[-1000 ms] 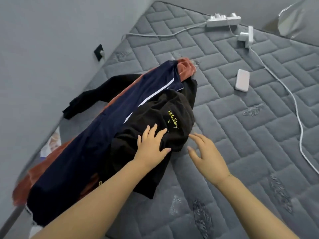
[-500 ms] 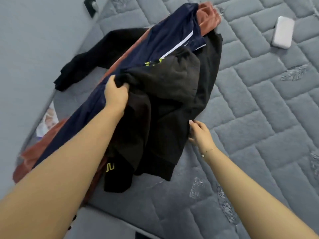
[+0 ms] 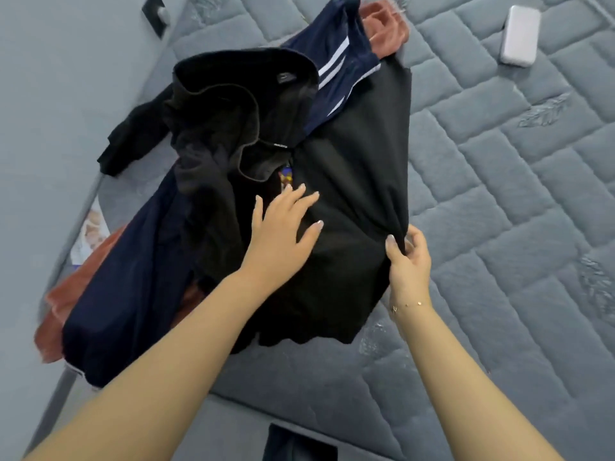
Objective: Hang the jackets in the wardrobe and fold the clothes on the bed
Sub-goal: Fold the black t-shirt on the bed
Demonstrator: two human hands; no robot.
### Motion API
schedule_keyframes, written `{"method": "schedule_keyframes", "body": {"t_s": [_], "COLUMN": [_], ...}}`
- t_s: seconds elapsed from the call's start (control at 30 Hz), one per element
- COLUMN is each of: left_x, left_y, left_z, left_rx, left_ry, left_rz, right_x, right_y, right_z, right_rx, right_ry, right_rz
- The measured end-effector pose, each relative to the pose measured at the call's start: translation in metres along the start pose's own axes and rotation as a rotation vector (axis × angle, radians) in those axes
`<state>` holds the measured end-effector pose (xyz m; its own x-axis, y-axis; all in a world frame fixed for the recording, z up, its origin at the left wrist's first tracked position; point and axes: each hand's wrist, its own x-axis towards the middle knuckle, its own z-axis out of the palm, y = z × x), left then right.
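Head view, left hand (image 3: 283,224): lay flat with straight, spread fingers on the black top (image 3: 349,201), pressing it down.
Head view, right hand (image 3: 407,257): pinched the black top's right edge, thumb and fingers closed on bunched cloth.
Clothes pile: heaped on the bed (image 3: 515,194) near the wall; black top uppermost, over a black hooded jacket (image 3: 233,104), a navy striped jacket (image 3: 133,277) and a rust-coloured garment (image 3: 386,24).
Elsewhere: white box (image 3: 519,34) well apart on the bed.
Progress, judged: barely started; nothing folded, no jacket hung, wardrobe not seen.
Left to do: spread and fold the black top, sort the rest, hang the jackets.
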<state>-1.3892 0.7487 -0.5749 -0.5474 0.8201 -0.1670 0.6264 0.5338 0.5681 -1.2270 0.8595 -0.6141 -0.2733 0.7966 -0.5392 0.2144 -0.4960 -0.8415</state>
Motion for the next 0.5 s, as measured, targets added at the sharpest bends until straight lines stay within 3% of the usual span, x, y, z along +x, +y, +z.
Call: {"method": "schedule_keyframes", "body": {"t_s": [0.1, 0.23, 0.33, 0.4, 0.5], "left_x": [0.003, 0.019, 0.032, 0.034, 0.033], "left_y": [0.026, 0.074, 0.110, 0.127, 0.146], "left_z": [0.027, 0.068, 0.110, 0.140, 0.163], "left_rx": [-0.308, -0.717, -0.558, -0.364, -0.336], "left_ry": [-0.092, -0.204, -0.287, -0.208, -0.048], "left_rz": [-0.122, -0.472, -0.616, -0.637, -0.588], "right_x": [-0.036, -0.080, -0.101, -0.103, -0.090], "right_y": [0.014, 0.035, 0.046, 0.050, 0.050], "right_z": [-0.048, -0.100, -0.126, -0.141, -0.176], "right_rx": [-0.047, -0.053, -0.060, -0.015, 0.060], "right_ry": [0.031, 0.034, -0.029, -0.063, -0.147], "right_rz": [0.000, 0.057, 0.051, 0.071, 0.132]}}
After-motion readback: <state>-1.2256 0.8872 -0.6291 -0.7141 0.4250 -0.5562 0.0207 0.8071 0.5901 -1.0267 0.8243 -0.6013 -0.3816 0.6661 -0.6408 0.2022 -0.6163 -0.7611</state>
